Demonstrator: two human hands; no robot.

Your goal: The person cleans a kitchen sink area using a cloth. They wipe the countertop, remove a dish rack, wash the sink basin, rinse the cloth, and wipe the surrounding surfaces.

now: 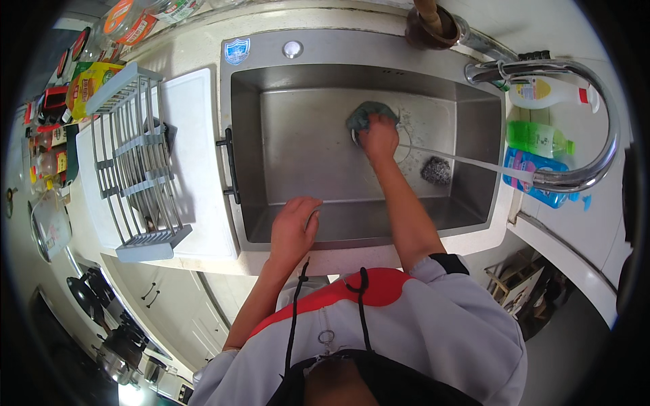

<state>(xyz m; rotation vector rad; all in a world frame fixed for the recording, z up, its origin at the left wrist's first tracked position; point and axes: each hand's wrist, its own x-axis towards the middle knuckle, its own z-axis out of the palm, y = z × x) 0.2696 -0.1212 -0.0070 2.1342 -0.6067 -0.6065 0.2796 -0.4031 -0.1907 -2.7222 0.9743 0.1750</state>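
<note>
My right hand presses a bunched grey-green cloth onto the floor of a stainless steel sink, beside the round drain. A shiny curved rim shows just left of that wrist. Water streams from the spout of the chrome faucet toward the drain. A steel wool scrubber lies on the sink floor, right of my forearm. Over the sink's front wall is my left hand, fingers bent. A thin greyish edge shows between its thumb and fingers; whether it holds something is unclear.
Left of the sink, a metal draining rack stands on a white board. Jars and seasoning packs line the back left. Detergent bottles lie at right under the faucet's arc. A brown pot stands behind the sink.
</note>
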